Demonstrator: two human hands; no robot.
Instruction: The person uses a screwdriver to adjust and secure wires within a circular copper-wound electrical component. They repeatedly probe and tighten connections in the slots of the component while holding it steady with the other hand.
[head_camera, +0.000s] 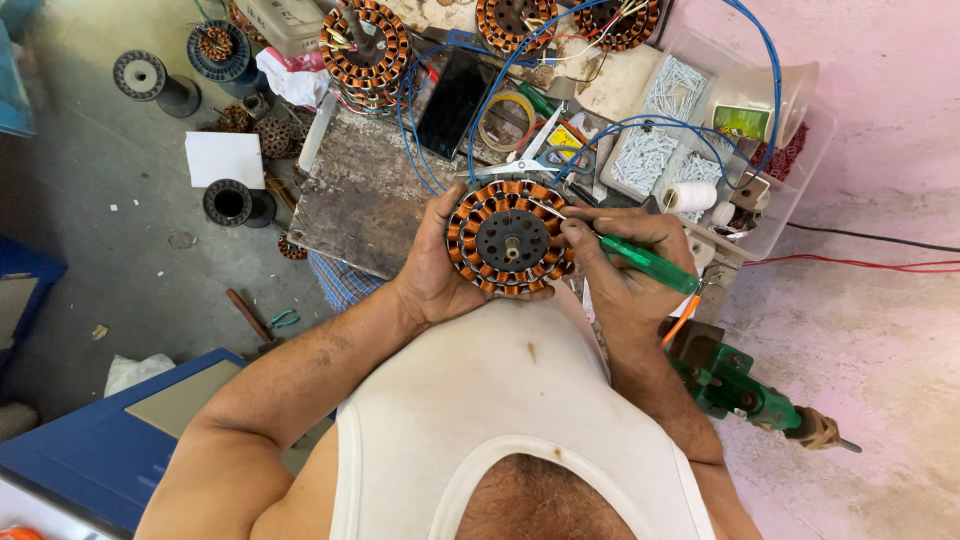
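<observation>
Copper windings are ringing the round stator (511, 238) that we are holding against our chest, just over the near edge of the worn workbench (365, 195). Our left hand (435, 270) is cupping it from the left and underneath, fingers wrapped around its rim. Our right hand (625, 262) is pinching a green-handled screwdriver (640, 260), and its thin shaft is lying across the coils at the stator's upper right. Blue wires (480, 110) are looping over the bench behind, where scissors (540, 150), a dark phone (455, 100) and another wound stator (365, 45) are lying. A green power drill (745, 385) is resting on the floor by our right forearm.
</observation>
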